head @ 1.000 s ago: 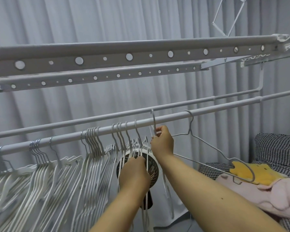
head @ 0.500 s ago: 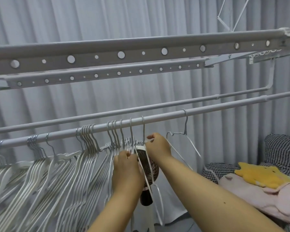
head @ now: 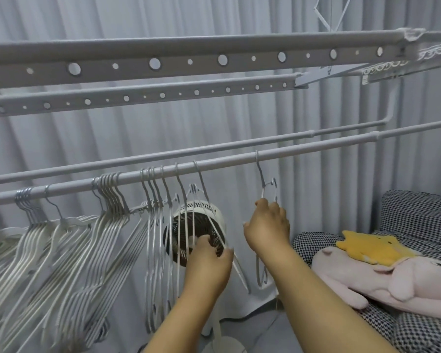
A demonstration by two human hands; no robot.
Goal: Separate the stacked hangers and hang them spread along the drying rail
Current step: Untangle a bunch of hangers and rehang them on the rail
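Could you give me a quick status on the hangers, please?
Right hand grips lone hanger on rail. Left hand grips bunched hangers. Fan behind, no obstruction.

A wall of pale grey pleated curtain [head: 143, 138] is seen behind everything, hanging in vertical folds from top to bottom. Two flat perforated bars [head: 189, 62] of a ceiling-mounted rack are stretched across high above the hands. A white fan [head: 214, 215] on a stand is placed against the curtain, just behind the left hand. To the right of the right hand, a black-and-white checked sofa [head: 418, 215] is seen, on which a pink plush toy [head: 382, 281] is laid with a yellow plush [head: 372, 248] on top of it. A strip of grey floor [head: 262, 327] is visible below. The light is soft and even.
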